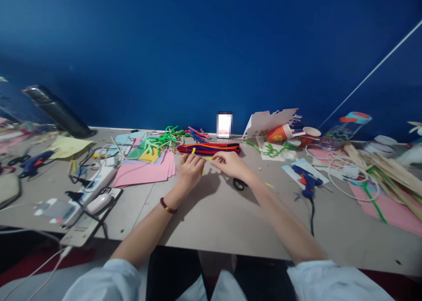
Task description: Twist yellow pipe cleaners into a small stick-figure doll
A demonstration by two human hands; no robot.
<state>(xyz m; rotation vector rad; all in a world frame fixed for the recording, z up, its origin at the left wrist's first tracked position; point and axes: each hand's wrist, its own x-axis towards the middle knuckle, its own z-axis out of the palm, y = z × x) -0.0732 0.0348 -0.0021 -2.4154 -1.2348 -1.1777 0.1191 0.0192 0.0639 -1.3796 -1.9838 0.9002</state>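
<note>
Both hands are over the middle of the table, close together. My left hand [190, 171] has its fingers curled round a yellow pipe cleaner [208, 159], and a short end of it sticks up above the fingers. From the other side, my right hand [231, 164] pinches the same yellow strand between thumb and fingertips. Just behind the hands lies a bundle of purple, red and orange pipe cleaners [214, 148]. Black-handled scissors [239, 185] lie partly hidden beneath my right wrist. A small yellow scrap [269, 185] rests to the right.
Pink paper sheets [145, 171] and twisted green pipe cleaners [165, 138] lie left. A lit phone [224, 125] stands against the blue wall. Rightward are paper cups [280, 133] and a blue glue gun [308, 180]. A power strip [95, 189] with cables occupies the left front.
</note>
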